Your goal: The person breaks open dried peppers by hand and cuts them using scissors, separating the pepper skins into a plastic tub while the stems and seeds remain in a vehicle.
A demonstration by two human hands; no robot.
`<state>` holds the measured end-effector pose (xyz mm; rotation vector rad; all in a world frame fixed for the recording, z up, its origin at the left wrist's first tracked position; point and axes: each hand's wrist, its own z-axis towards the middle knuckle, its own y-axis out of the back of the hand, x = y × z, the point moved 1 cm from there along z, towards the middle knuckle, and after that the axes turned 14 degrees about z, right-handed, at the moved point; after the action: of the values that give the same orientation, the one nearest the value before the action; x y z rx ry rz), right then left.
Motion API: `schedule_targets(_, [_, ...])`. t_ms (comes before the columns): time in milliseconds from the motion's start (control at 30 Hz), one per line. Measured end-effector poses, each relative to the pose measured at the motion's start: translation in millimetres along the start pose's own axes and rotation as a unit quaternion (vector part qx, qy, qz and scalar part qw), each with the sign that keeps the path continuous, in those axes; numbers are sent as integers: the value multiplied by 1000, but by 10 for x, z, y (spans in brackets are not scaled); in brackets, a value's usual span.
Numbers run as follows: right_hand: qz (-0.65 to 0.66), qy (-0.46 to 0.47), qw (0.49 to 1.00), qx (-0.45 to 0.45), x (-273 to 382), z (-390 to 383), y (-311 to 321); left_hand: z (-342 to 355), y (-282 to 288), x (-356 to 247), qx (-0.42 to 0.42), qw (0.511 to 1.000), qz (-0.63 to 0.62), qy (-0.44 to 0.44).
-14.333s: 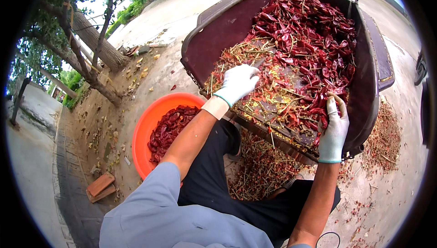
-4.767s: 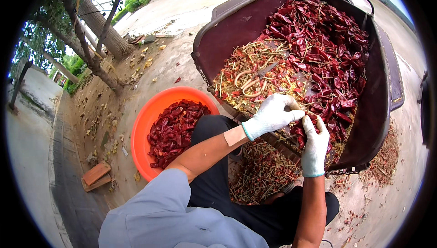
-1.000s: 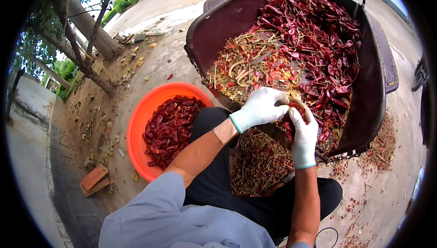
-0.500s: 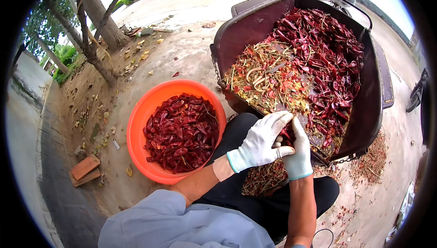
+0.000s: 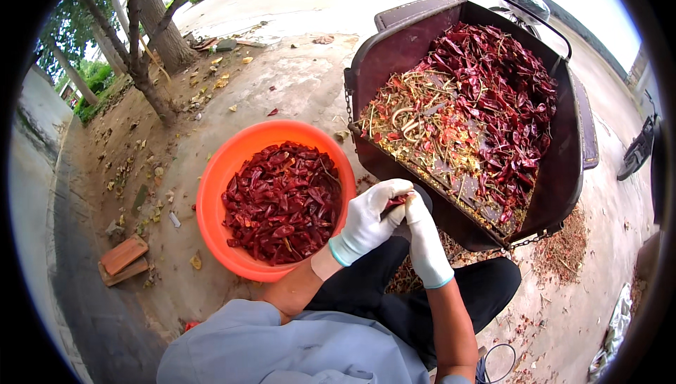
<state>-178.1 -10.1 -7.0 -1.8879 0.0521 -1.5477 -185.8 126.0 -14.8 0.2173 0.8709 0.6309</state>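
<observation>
Head view: both hands, in white gloves, are met above the lap, just beside the near rim of the orange basin [image 5: 211, 194]. A dried red chili [image 5: 394, 203] is pinched between them; only a small dark red part is seen. The left hand [image 5: 370, 218] is curled with its fingers closed around the near end of the chili, and the right hand [image 5: 424, 239] has its fingertips pressed together on the other end. The long axis of the chili seems to run from left to right between the two hands, though most is hidden. The basin, full of chilies, lies to the left, nearer the left hand. The dark cart tray [image 5: 563, 172] with unsorted chilies and stems lies ahead, to the right.
</observation>
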Motion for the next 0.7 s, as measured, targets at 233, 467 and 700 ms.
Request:
schedule_targets(233, [-462, 180, 868, -14, -91, 143, -494, -184, 436, 170, -58, 990, -16, 131])
schedule_targets(467, [-483, 165, 857, 76, -139, 271, -670, -370, 926, 647, -84, 971, 88, 205])
schedule_targets(700, [-445, 108, 881, 117, 418, 541, -75, -658, 1641, 1527, 79, 841, 515, 149])
